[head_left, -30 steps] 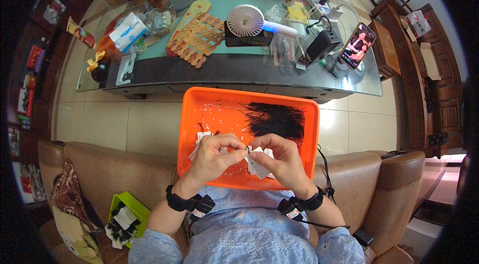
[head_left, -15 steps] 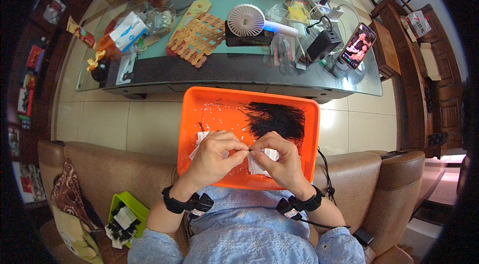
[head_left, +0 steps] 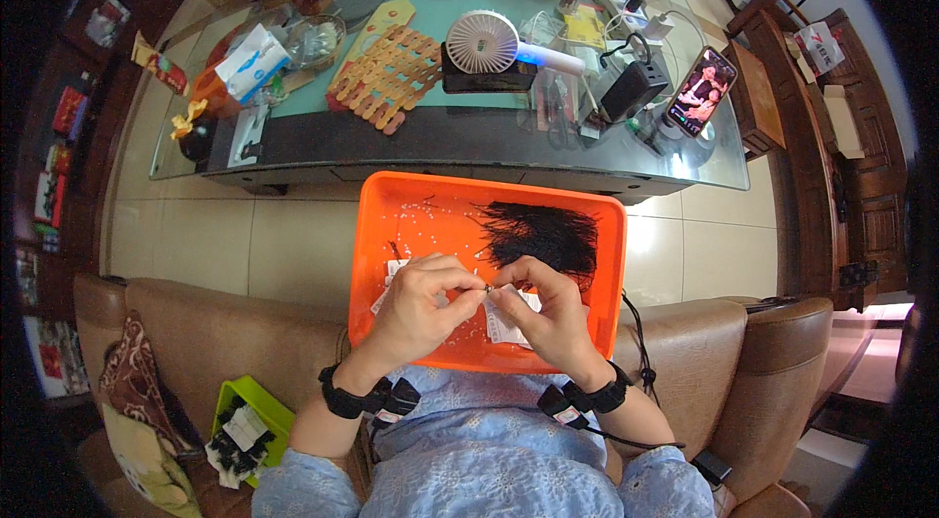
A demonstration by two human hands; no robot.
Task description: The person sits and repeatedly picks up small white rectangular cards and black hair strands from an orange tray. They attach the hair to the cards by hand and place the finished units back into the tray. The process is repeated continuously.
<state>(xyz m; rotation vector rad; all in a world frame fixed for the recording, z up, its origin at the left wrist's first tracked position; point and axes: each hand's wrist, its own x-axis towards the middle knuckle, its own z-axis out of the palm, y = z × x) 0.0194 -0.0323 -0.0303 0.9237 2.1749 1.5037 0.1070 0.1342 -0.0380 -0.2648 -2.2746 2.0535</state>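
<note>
Over the near half of an orange tray, my left hand and my right hand meet fingertip to fingertip, both pinched. Between them is a small dark piece, too tiny to name. Behind my right hand lies a bundle of black strings. White printed tags lie partly under my right hand, and more white tags show beside my left. Tiny white beads or bits are scattered over the tray's floor.
Beyond the tray stands a glass table bearing a white handheld fan, a slatted wooden mat, a black power adapter and a propped phone. A green bin with black and white items sits on the brown sofa at left.
My right hand has shifted very slightly, and the small dark piece between my fingertips shows a little more. Everything else stays where it was.
</note>
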